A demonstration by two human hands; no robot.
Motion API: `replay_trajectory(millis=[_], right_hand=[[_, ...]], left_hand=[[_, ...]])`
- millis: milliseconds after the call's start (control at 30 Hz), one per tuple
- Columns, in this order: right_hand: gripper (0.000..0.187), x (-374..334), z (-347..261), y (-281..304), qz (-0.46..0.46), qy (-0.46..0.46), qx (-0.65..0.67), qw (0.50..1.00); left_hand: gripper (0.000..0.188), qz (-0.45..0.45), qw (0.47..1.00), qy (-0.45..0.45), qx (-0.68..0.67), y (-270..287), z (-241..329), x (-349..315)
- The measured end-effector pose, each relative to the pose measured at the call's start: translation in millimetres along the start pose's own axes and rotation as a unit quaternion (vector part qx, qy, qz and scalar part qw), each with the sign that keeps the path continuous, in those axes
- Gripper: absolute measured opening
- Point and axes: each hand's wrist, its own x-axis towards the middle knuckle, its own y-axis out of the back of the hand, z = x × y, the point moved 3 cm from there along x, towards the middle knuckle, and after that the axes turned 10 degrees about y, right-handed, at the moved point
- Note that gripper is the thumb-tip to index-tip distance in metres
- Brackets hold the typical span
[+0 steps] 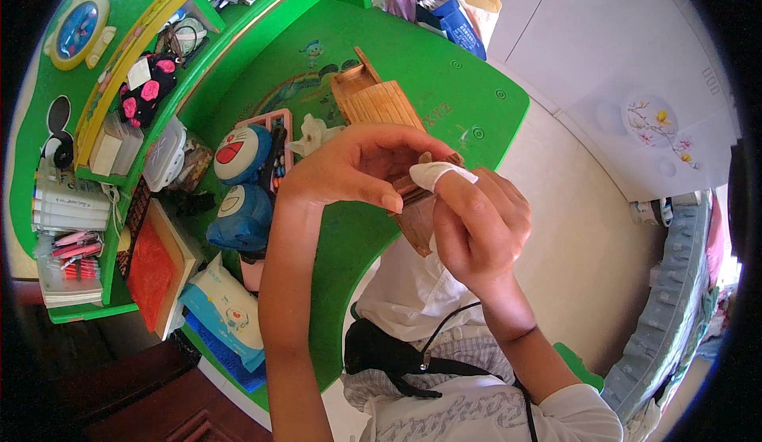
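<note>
My left hand is closed around a small brown wooden piece, thumb on the near side and fingers over the top. Part of that piece is hidden by both hands, so its full shape cannot be made out. A white wipe covers the index fingertip of my right hand, which presses it against the wood's upper edge; the other fingers are curled in. Just beyond my left hand, a wooden box with a slatted top rests on the green desk.
Left of my arm lie a crumpled white tissue, a pink tray of pens, two blue cartoon figures and a wipes pack. A green shelf borders the desk. Bags stand beyond its far edge.
</note>
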Motion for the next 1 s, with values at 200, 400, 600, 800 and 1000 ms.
replay_trajectory(millis=[200, 400, 600, 800, 1000], right_hand=[[0.029, -5.4, 5.1, 4.0, 0.034, 0.012, -0.007, 0.999], [0.031, -6.7, 9.8, 11.5, 0.024, -0.048, -0.005, 0.999], [0.014, -18.3, 11.0, 16.4, 0.041, -0.14, -0.028, 0.989], [0.013, -39.0, 21.7, 12.3, 0.125, -0.234, 0.197, 0.944], [0.014, -36.9, 19.5, 11.8, 0.157, -0.263, 0.331, 0.892]], left_hand=[[0.062, 0.006, 1.0, -0.006, -0.001, 0.1, 0.0, 2.3], [0.077, 0.1, 0.992, 0.065, 0.034, -2.4, 4.1, -1.2], [0.076, 0.082, 0.995, 0.037, 0.032, -4.2, 4.6, -0.5], [0.077, 0.093, 0.993, 0.046, 0.051, -5.4, 5.4, 1.4], [0.078, 0.108, 0.991, 0.049, 0.059, -6.9, 7.3, -0.1]])
